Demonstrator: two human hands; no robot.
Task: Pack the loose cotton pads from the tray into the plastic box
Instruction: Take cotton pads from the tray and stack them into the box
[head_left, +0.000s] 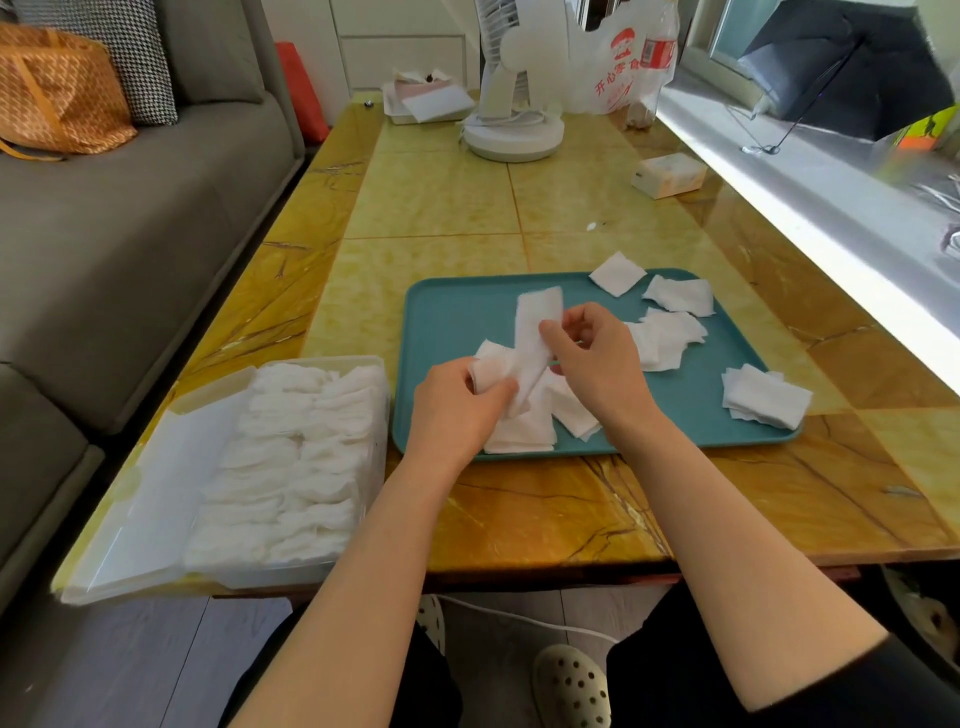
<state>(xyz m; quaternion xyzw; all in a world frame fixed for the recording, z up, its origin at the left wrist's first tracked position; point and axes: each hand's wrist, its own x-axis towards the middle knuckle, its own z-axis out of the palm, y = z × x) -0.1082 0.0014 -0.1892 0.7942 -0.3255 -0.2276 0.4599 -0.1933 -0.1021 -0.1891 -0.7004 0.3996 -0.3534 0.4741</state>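
A teal tray (457, 306) lies on the table with loose white cotton pads (675, 296) scattered over it, one pile at its right front corner (763, 397). My left hand (457, 410) grips a small stack of pads (493, 366) above the tray's front left. My right hand (597, 358) pinches a pad (535, 327) that stands upright against that stack. More pads (524, 431) lie under both hands. The clear plastic box (171, 483) sits at the table's left front corner, its right half filled with rows of pads (301, 457).
The yellow marble table (441, 192) carries a white fan (511, 104), a tissue pack (667, 175), a plastic bag and a bottle at the back. A grey sofa (130, 234) stands to the left, a bright window sill (810, 208) to the right.
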